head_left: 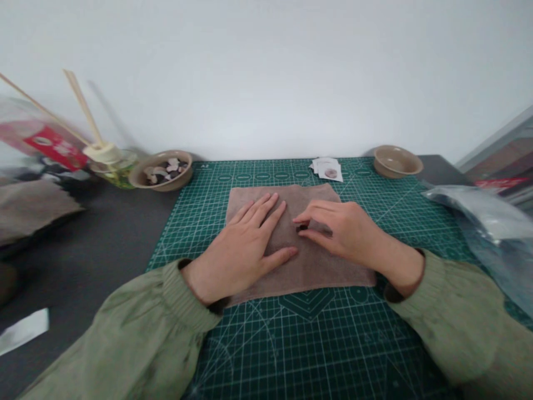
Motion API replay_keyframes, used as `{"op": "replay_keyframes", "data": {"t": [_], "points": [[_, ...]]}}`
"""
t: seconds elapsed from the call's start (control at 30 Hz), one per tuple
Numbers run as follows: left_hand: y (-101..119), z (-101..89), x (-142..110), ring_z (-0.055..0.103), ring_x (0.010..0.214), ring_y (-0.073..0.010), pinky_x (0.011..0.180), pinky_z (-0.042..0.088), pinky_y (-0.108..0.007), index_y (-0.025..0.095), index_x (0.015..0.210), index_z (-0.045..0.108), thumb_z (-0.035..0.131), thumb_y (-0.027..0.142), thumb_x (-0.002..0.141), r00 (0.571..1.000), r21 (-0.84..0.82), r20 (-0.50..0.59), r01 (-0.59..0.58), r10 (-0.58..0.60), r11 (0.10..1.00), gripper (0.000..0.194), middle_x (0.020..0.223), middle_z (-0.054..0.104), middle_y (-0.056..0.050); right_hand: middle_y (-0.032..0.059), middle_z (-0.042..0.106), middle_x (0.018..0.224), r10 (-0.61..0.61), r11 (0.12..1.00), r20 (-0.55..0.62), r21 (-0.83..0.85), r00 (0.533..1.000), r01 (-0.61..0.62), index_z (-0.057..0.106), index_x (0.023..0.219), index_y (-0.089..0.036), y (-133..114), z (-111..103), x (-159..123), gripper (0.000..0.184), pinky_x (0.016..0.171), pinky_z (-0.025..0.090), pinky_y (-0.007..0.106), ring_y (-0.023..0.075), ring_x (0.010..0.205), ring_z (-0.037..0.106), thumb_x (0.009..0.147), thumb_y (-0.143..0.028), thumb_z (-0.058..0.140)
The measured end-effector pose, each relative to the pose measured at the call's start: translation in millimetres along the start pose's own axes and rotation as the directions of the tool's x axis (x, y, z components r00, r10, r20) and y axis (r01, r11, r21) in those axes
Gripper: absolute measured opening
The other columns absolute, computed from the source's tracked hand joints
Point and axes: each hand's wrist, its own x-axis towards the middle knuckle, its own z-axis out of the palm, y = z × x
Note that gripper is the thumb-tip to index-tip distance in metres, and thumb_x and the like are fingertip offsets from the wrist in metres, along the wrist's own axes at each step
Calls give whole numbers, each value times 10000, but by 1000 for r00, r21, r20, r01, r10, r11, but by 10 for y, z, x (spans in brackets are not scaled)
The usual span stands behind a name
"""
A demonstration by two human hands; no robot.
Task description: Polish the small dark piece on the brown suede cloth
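Note:
A brownish-pink cloth [308,272] lies spread on the green cutting mat [250,355]. My left hand [239,250] rests flat on the left half of the cloth, fingers stretched out and thumb apart. Over the right half, my right hand [339,228] pinches a small dark piece [301,227] between thumb and fingertips, close to the cloth. Its exact kind is too small to make out, and the fingers partly hide it.
A bowl [137,179] of dark and pale pieces stands back left, beside a reed diffuser [104,153]. Small white picture cards [328,169] lie behind the cloth. Another brown bowl [397,164] is back right. Clear plastic bags [487,216] lie at the right.

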Motion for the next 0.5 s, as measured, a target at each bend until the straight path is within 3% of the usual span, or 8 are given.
{"op": "replay_keyframes", "data": {"t": [0.1,0.27,0.5], "points": [[-2,3,0,242,1704,-312,1392,236,-515,133,1733,338,508,736,1055,1000,1,-5,1,-1,1000,923,1828,259,-148,38,815,1096,-35,999,-37,1,999,35,795,1071,-188,10,11,5,101,795,540,316,205,972,772,1045,-256,724],[2,-6,-5,248,1702,-314,1390,238,-514,142,1733,339,497,744,1054,1000,3,1,5,-5,1000,921,1828,261,-147,11,807,1189,-82,995,-10,-56,997,82,821,1209,-257,21,-15,-31,200,724,509,304,171,914,766,1068,-225,682],[4,-13,1,246,1703,-317,1394,229,-511,137,1733,334,503,732,1058,1000,-7,0,-1,1,1000,916,1827,263,-152,0,826,1129,-45,998,-25,-45,999,44,839,1143,-247,-9,-8,-1,190,712,515,287,154,912,777,1062,-195,676]]}}
